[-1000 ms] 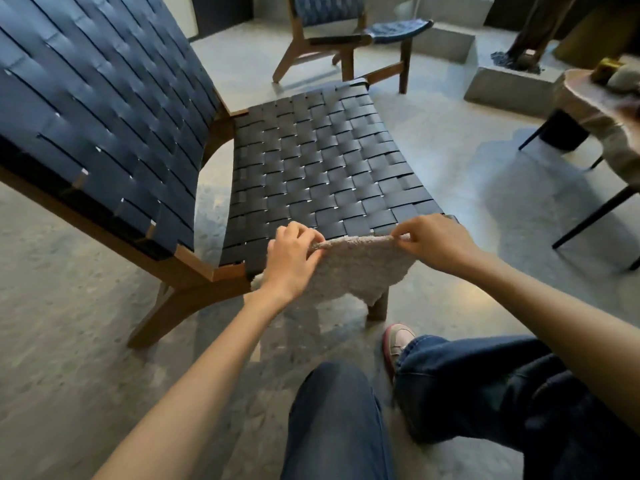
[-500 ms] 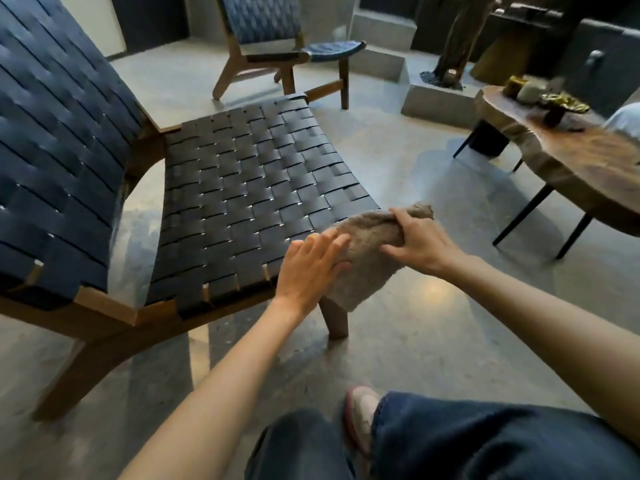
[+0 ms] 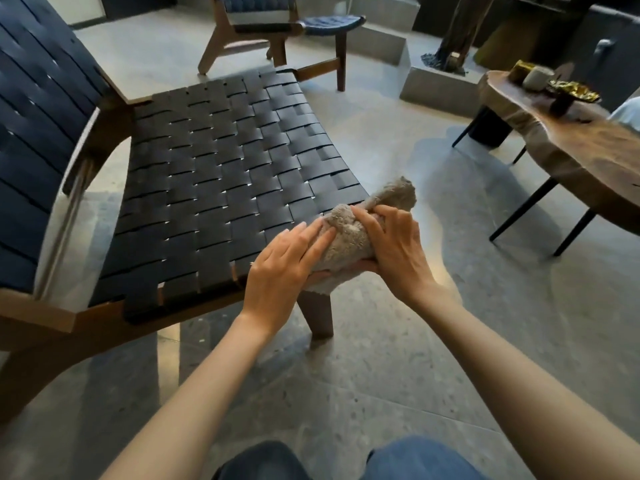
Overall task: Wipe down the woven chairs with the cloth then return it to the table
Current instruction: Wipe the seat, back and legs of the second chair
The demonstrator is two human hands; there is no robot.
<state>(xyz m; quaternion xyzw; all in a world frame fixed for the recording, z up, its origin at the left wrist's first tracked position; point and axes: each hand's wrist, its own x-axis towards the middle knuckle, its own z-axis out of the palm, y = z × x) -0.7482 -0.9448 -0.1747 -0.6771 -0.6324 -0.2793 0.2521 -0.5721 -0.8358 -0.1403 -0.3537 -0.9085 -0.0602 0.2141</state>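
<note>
Gold dish (image 3: 573, 90), pale cup (image 3: 536, 77), grey floor (image 3: 381, 375).

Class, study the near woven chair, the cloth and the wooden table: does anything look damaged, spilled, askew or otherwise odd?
Nothing stands out. The near chair shows even, unbroken weave; both hands, left hand and right hand, bunch the cloth at its front corner; the table shows no spill.

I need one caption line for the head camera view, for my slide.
Both hands, left and right, bunch a beige cloth at the front corner of a dark woven chair, near a wooden table.

Stone floor (image 3: 398, 375) bears woven chair (image 3: 214, 174), wooden table (image 3: 571, 147).
</note>
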